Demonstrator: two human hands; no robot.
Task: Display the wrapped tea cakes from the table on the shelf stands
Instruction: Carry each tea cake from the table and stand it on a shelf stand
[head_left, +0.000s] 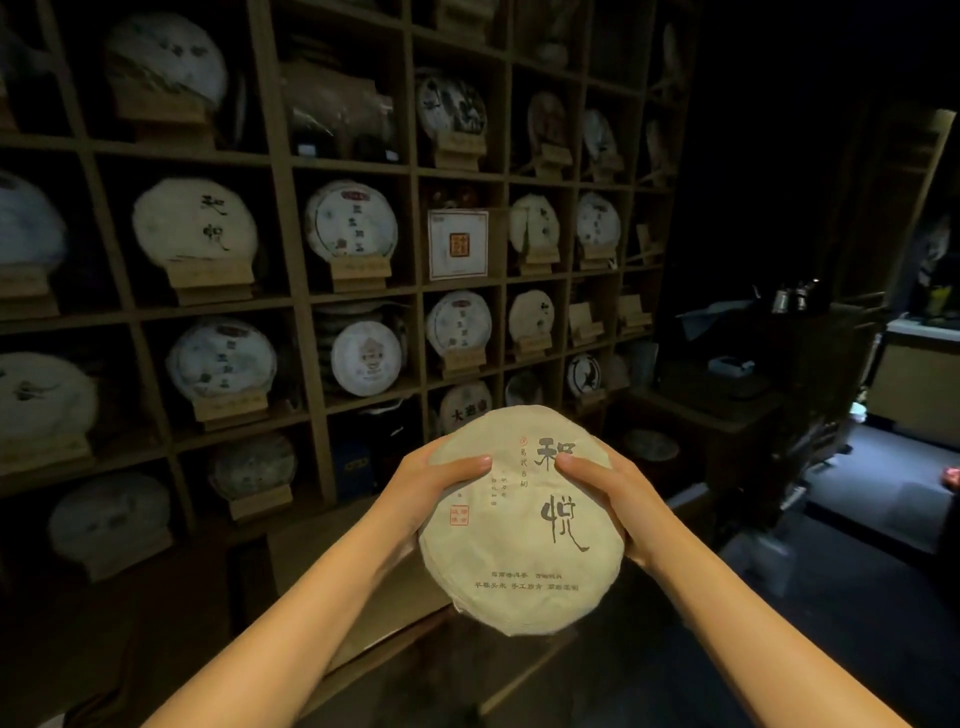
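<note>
Holding the wrapped tea cake (519, 519) with both hands, you have it up in the air in front of you, near the shelf (291, 234) but not on it yet. Your left hand (431, 488) wraps the left edge, with the thumb lying flat across the front paper. Your right hand (608, 493) does the same on the right edge. So both hands are grasping the cake, and it touches nothing else.

I think a few things could go wrong from here. The paper looks thin and soft, so if you squeeze hard with your thumbs it could crease or tear. The cake looks wide and heavy for its size, so if you let go with one hand to reach, it could tip and drop. The room is dark, so you could bump a cake that already sits on the shelf and knock it off its little stand. Two empty stands (584, 325) sit in boxes to the right, well apart from your hands. If you lean the cake too far forward on one, it may roll or fall out.

The cake is round and flat, like a thick plate. Its wrapper is pale cream with small wrinkles. Two big dark brush letters run down the right side, small writing sits at the bottom, and a little red stamp is on the left.
</note>
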